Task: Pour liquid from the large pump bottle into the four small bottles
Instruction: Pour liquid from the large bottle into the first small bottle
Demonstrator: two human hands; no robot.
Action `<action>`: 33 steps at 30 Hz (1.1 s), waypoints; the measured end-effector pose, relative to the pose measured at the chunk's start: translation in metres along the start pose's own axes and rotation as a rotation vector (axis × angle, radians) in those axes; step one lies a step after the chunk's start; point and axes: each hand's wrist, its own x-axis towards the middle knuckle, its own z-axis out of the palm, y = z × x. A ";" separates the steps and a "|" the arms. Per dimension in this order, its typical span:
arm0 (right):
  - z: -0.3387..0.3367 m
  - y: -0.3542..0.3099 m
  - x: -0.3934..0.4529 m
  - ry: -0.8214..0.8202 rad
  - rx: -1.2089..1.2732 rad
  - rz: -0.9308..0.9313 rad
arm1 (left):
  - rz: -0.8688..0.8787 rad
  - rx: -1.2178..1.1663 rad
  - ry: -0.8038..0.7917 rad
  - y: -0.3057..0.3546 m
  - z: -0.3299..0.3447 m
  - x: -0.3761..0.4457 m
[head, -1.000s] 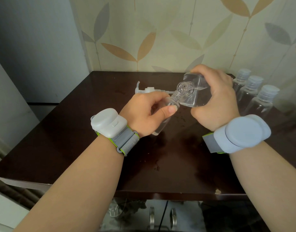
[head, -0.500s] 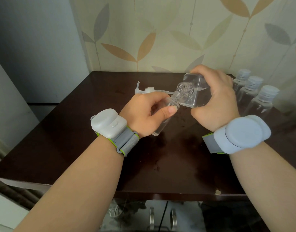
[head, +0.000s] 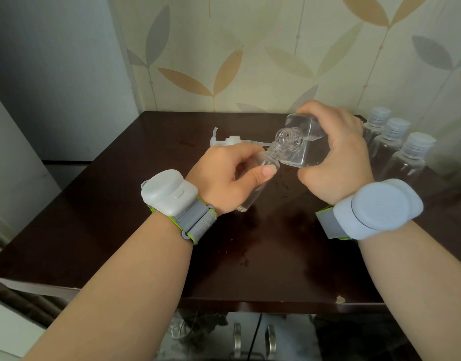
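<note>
Right grip clamps the tilted large bottle, mouth at two o'clock of the small bottle pinched by left grip.

light: soft, dim | sheen: table | edges: wide-angle bowing | focus: mildly soft

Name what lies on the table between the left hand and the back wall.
The detached pump head lies on its side on the table behind the left hand, head view.

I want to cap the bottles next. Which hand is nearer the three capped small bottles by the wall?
Right. The right hand, gripping the large bottle, is just beside the three capped bottles; the left hand, holding the small bottle, is farther away.
</note>
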 end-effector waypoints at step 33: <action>0.000 0.000 0.000 0.008 -0.009 -0.018 | 0.009 -0.024 0.001 -0.003 0.001 0.001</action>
